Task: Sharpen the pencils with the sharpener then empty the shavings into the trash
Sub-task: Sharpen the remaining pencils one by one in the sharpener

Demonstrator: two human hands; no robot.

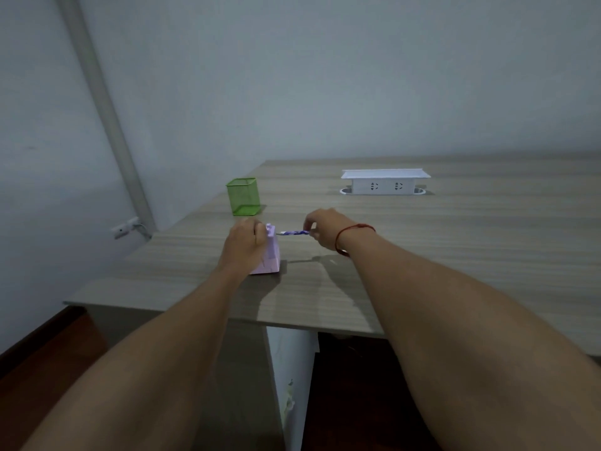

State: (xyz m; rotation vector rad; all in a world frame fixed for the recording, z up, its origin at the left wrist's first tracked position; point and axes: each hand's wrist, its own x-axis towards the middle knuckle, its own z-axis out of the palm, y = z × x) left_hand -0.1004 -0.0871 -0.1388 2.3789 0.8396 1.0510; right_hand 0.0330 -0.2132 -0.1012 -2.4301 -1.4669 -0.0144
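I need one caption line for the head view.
Left hand steadies the sharpener; right hand feeds in a pencil.

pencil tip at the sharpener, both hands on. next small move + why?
Probably push the pencil further into the pink sharpener with the right hand, then start sharpening. The pencil lies level with its tip at the sharpener's upper side, the right hand pinches its far end, and the left hand braces the sharpener on the table. How deep the tip sits can't be seen.
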